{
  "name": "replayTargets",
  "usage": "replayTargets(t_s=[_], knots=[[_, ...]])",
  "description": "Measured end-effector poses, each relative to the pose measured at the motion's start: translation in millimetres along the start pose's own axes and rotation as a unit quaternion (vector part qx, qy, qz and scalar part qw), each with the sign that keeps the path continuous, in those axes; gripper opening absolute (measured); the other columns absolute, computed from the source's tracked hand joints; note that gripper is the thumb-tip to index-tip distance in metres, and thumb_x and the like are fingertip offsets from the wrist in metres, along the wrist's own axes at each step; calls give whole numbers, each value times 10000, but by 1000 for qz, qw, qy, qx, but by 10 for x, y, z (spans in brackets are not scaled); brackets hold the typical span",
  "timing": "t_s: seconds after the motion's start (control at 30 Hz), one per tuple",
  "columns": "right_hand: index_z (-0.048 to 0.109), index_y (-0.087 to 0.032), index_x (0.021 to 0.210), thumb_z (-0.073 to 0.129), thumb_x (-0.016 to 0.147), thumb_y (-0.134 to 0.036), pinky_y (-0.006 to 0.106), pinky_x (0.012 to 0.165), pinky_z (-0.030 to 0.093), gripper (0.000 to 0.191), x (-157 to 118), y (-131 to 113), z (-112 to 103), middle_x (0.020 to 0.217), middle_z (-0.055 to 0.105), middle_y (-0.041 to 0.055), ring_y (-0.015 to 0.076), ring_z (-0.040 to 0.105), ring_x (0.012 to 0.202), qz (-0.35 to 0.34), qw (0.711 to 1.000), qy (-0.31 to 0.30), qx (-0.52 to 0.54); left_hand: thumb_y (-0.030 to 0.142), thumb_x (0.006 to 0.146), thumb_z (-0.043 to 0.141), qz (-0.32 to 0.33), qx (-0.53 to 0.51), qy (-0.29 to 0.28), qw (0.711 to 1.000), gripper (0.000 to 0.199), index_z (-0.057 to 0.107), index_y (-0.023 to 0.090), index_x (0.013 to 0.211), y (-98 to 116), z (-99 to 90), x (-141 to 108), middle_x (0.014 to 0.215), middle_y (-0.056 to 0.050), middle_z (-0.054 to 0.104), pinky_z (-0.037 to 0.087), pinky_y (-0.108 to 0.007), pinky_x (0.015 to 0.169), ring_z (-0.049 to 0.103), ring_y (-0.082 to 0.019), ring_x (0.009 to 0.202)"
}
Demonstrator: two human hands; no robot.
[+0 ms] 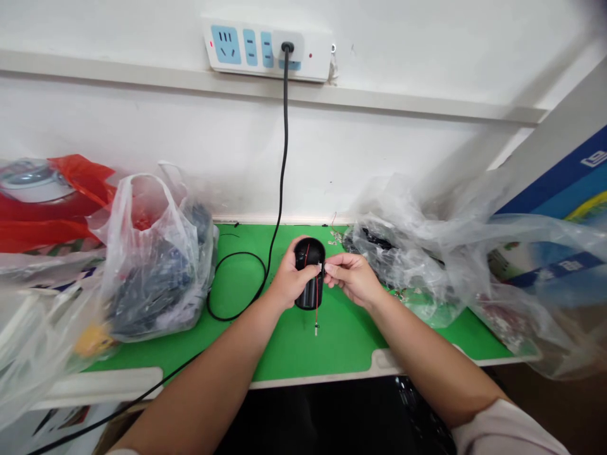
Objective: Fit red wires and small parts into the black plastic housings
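A glossy black plastic housing (309, 298), rounded at the top and hollow, is held above the green mat in my left hand (287, 281). My left fingers wrap its left side, and the thumb lies across its front. A thin red wire (317, 306) runs over the housing and hangs below it, ending in a small pale connector (316, 330). At the right rim, the thumb and forefinger of my right hand (353, 276) are pinched together beside a tiny whitish piece (320, 266). What exactly they grip is too small to make out.
Clear plastic bags of dark parts stand left (152, 278) and right (393, 246) on the green mat (332, 347). Small metallic pieces (336, 237) lie behind my right hand. A black cable (283, 158) drops from the wall power strip (265, 54) and loops at left.
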State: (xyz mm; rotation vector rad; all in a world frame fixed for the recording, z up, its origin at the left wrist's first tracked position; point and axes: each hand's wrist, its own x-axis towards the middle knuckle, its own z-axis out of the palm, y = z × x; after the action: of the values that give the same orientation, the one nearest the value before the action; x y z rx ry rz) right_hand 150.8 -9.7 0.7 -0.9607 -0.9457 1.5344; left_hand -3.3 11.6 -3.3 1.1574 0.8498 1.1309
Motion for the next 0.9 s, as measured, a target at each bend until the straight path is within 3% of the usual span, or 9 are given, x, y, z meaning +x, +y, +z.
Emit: replayTargets(t_s=[0.17,0.3,0.4,0.53,0.7,0.9], knots=[[678,-143,743,806,584,-329,212,459,456,277,2,42,21,541,642,11,96,560,453,13,999,19,-25,175,636,679,2,12,24,1000,615,449,244,1202,-19,7,5,866,23,563,477,-257,683,549,-107,682],[660,-147,741,642,763,-437,241,469,425,291,-28,74,65,551,596,0,103,518,461,-60,986,-2,-154,217,670,662,-18,-12,20,1000,624,402,256,1236,-40,6,17,780,42,540,487,-276,600,542,-108,587],[568,-165,617,477,881,-407,254,511,396,370,-69,92,119,561,514,-3,112,482,511,-174,929,-10,-327,188,658,666,16,8,43,999,611,428,249,1217,-65,-6,37,859,21,555,492,-274,665,553,-106,659],[557,-178,736,406,910,-270,267,608,395,248,-109,133,177,666,497,13,139,493,636,-282,844,5,-456,174,647,667,59,41,67,995,592,459,222,1200,-88,-17,52,924,-7,562,479,-269,739,559,-125,781],[571,-170,869,364,904,-201,268,619,404,212,-153,176,204,704,547,34,149,512,633,-285,805,19,-520,148,648,635,77,59,58,994,573,461,219,1189,-71,15,20,922,-1,565,472,-270,751,556,-128,786],[589,-137,899,344,898,-197,283,634,419,252,-204,219,188,717,604,75,173,544,636,-275,735,45,-619,124,640,612,88,88,68,990,531,474,197,1148,-77,72,-40,866,16,553,460,-245,706,531,-114,724]])
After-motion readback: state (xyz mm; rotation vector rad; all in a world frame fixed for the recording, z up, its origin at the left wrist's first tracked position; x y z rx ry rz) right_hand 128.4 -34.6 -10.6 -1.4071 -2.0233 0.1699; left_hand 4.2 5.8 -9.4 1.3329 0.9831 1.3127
